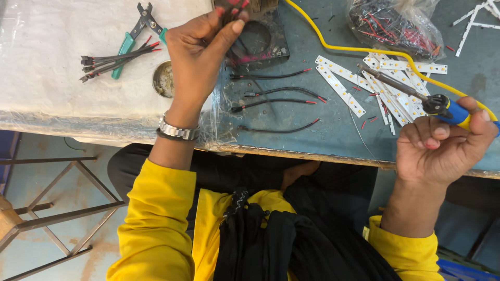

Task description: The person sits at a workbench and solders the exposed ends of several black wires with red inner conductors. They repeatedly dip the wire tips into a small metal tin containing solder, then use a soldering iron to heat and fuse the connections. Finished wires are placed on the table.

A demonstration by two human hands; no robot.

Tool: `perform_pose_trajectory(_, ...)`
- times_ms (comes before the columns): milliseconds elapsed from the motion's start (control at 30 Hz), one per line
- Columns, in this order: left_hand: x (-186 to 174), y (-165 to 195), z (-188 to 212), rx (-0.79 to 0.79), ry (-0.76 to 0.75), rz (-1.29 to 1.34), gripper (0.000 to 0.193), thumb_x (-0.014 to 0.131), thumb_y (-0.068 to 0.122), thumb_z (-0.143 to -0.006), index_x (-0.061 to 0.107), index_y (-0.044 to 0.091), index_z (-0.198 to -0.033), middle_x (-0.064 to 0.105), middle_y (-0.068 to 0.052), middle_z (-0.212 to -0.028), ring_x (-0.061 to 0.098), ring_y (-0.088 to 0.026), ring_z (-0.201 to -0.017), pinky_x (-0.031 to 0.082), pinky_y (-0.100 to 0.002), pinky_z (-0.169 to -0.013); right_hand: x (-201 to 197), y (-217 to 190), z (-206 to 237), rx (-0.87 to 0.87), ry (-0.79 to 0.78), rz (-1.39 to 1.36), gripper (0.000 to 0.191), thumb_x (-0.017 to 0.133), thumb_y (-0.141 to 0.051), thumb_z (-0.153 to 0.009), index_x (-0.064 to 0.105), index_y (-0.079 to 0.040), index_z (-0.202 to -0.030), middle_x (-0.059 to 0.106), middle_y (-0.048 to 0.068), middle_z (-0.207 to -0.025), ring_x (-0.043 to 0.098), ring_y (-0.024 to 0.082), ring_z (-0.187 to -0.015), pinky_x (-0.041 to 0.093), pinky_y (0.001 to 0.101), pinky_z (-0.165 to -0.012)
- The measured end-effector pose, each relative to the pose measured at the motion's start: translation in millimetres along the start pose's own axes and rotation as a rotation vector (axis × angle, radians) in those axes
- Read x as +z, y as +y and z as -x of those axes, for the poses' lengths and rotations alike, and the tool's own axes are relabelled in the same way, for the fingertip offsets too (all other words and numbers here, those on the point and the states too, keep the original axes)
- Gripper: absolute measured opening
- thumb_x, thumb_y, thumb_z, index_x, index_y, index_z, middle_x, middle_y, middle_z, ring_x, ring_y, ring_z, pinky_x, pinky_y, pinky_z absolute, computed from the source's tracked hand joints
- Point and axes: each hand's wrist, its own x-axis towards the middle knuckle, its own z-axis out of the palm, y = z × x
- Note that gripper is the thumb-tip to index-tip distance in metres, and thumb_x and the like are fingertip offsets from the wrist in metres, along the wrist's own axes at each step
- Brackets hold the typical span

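I see a blue-grey workbench point(312, 138) with a white plastic-wrapped sheet point(47, 78) over its left part. My left hand point(200, 52) pinches red and black wires point(232, 8) between thumb and fingertips. My right hand point(442, 143) is curled tight round a blue-and-yellow soldering iron point(416, 96), over white LED strips point(344, 86). A clear bag of wires point(396, 23) lies at the far edge.

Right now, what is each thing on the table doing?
Left hand: raised, pinching small wires.
Right hand: gripping the soldering iron, tip over the strips.
White strips: lying loose in a heap.
Wire pieces: laid in a row.
Wire bundle: lying across the green-handled pliers.
Plastic bag: full of wires.
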Motion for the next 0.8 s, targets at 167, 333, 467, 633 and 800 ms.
perform_pose_trajectory(167,-5,5,5,-0.011,0.053,-0.022,0.017,0.076,0.004,-0.101,0.075,-0.005,-0.115,0.079,-0.015,-0.106,0.075,-0.019,-0.097,0.060,-0.031,-0.092,3,1,0,0.003,0.020,0.006,0.033,0.046,-0.032,-0.120,0.064,-0.005,-0.117,0.069,0.011,-0.079,0.061,0.012,-0.057,0.047,0.0190,-0.053)
perform_pose_trajectory(333,-1,19,7,-0.098,0.061,0.263,0.019,0.075,0.009,-0.101,0.073,-0.004,-0.115,0.078,-0.014,-0.106,0.078,-0.019,-0.098,0.064,-0.033,-0.095,0,2,1,0.008,0.025,0.010,0.033,0.047,-0.033,-0.121,0.065,-0.005,-0.119,0.069,0.011,-0.079,0.060,0.013,-0.058,0.047,0.0194,-0.056)
perform_pose_trajectory(467,3,42,19,-0.193,0.116,0.152,0.016,0.071,0.014,-0.101,0.075,0.000,-0.107,0.076,-0.010,-0.088,0.073,-0.015,-0.079,0.060,-0.029,-0.078,1,7,5,0.001,-0.014,0.010,0.032,0.048,-0.034,-0.121,0.064,-0.006,-0.124,0.070,0.013,-0.083,0.061,0.014,-0.060,0.047,0.0219,-0.062)
perform_pose_trajectory(633,19,80,94,-0.639,-0.116,0.184,0.028,0.066,0.012,-0.103,0.073,-0.009,-0.086,0.076,-0.011,-0.076,0.068,-0.014,-0.075,0.058,-0.025,-0.096,15,27,13,-0.118,-0.125,0.109,0.032,0.050,-0.035,-0.122,0.052,-0.010,-0.142,0.073,0.018,-0.108,0.068,0.022,-0.084,0.055,0.0307,-0.071)
perform_pose_trajectory(800,52,59,158,-0.991,-0.028,0.611,0.022,0.066,0.011,-0.100,0.071,-0.010,-0.106,0.076,-0.015,-0.097,0.073,-0.020,-0.073,0.059,-0.028,-0.057,46,54,13,-0.207,-0.309,0.387,0.037,0.051,-0.034,-0.118,0.046,-0.016,-0.151,0.070,0.020,-0.131,0.073,0.031,-0.115,0.062,0.0525,-0.088)
